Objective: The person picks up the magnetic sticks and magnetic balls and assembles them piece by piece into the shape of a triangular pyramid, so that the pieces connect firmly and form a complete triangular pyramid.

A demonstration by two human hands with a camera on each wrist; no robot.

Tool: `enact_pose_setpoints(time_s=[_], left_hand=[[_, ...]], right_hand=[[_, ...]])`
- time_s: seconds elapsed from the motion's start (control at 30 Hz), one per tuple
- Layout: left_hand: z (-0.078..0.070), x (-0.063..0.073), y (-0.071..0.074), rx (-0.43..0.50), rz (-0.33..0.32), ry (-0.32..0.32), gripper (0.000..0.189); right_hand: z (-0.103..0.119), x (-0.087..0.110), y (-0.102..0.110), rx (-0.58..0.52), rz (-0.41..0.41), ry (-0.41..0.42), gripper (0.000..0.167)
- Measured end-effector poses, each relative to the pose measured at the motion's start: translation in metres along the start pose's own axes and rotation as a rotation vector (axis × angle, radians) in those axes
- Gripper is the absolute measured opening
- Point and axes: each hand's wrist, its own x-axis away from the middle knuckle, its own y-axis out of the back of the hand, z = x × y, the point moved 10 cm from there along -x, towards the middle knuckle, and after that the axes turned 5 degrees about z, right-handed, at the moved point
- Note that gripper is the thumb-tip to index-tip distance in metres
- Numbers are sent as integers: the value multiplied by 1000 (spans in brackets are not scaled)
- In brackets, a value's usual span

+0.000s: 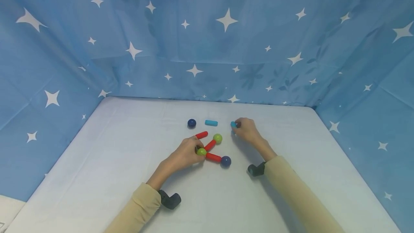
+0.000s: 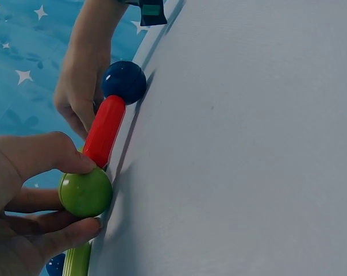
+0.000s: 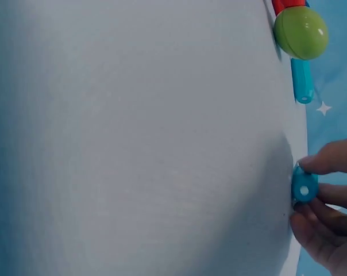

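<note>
My left hand [image 1: 187, 151] grips a green ball [image 2: 85, 191] between thumb and fingers. A red rod [image 1: 214, 157] runs from this ball to a dark blue ball [image 1: 225, 161]. Another red rod [image 1: 210, 145] leads from it to a second green ball [image 1: 217, 138]. Beyond the left fingers, a further red rod [image 1: 202, 135] sticks out, its near end hidden by the hand. On the right, my right hand [image 1: 247, 130] pinches a light blue rod [image 3: 305, 185] close over the table, its end face with a pale round spot turned to the right wrist camera.
A second light blue rod [image 1: 211, 123] lies on the white table [image 1: 106, 146] between the hands, toward the back. Left of it sits another dark blue ball [image 1: 192, 123]. Blue star-patterned curtains [image 1: 200, 39] border the table at the back and sides.
</note>
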Motion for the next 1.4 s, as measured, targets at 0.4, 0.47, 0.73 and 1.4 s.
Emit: enact_pose_setpoints(time_s=[0.4, 0.47, 0.73, 1.4], left_hand=[[3, -2, 0, -3, -25, 17, 21], [2, -2, 1, -3, -30, 14, 21], [4, -2, 2, 18, -31, 30, 24], [1, -5, 3, 9, -37, 7, 22]], right_hand=[[2, 13, -4, -18, 37, 38, 32], [7, 19, -5, -27, 56, 71, 31], [28, 41, -19, -69, 142, 159, 28], [35, 51, -38, -173, 154, 112, 29]])
